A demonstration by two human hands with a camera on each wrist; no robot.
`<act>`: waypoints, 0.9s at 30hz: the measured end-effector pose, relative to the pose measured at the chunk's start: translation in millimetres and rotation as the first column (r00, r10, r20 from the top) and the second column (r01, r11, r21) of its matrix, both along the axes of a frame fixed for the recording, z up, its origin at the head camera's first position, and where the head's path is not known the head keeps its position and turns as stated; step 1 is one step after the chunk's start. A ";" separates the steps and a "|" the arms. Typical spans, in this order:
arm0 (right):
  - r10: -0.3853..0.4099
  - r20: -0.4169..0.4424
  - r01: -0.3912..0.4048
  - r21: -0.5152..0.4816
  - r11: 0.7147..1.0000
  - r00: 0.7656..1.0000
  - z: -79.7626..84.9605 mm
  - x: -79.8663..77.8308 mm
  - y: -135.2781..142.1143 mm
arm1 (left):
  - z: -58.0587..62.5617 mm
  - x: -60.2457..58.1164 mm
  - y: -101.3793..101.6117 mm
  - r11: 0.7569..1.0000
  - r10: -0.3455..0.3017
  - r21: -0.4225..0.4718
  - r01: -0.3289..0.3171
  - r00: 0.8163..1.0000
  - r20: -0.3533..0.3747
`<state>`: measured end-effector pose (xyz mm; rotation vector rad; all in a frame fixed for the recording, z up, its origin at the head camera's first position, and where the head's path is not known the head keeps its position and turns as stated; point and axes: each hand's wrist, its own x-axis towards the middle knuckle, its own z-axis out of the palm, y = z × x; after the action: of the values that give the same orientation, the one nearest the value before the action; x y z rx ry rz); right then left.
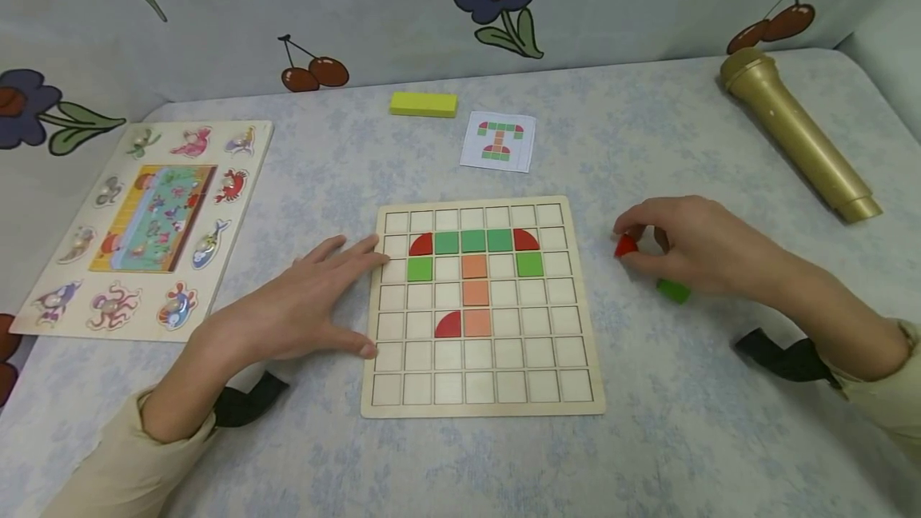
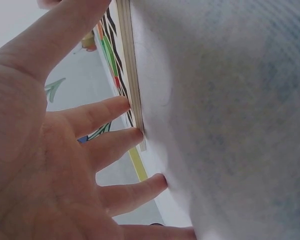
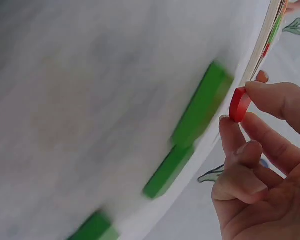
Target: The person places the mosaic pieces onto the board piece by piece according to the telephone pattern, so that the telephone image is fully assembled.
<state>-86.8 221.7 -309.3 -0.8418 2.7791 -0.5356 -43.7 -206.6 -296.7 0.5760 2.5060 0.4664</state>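
A wooden grid board (image 1: 532, 390) lies flat, holding red quarter-circle, green and orange tiles in a T-like figure. My left hand (image 1: 288, 310) is spread at the board's left side, thumb and fingertips at its edge; the left wrist view shows fingertips (image 2: 135, 134) against that wooden edge. Right of the board, my right hand (image 1: 708, 250) pinches a small red tile (image 1: 624, 245) between thumb and fingers. That red tile (image 3: 238, 105) shows clear of the table in the right wrist view. Green tiles (image 3: 200, 107) lie below it; one green tile (image 1: 674, 291) shows under the hand.
Behind the board lie a pattern card (image 1: 498, 141) with a similar figure and a yellow block (image 1: 424, 105). A gold microphone-shaped object (image 1: 799, 134) rests at the far right. On the left is a picture puzzle board (image 1: 144, 318) with sea animals.
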 end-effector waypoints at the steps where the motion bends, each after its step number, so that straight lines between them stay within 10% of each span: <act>1: 0.004 -0.003 -0.005 -0.015 1.000 1.000 0.3 1.2 -2.5 | -0.1 0.0 0.0 1.000 0.000 0.000 0.000 1.000 0.000; 27: 0.286 0.106 -0.278 -0.090 0.956 0.952 11.4 37.8 -109.5 | -0.4 0.5 -0.8 1.000 -0.001 0.007 0.001 1.000 -0.005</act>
<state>-49.1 112.2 -297.9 -1.1604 2.4874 -0.6169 -43.2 -207.4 -297.1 0.5825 2.5095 0.4745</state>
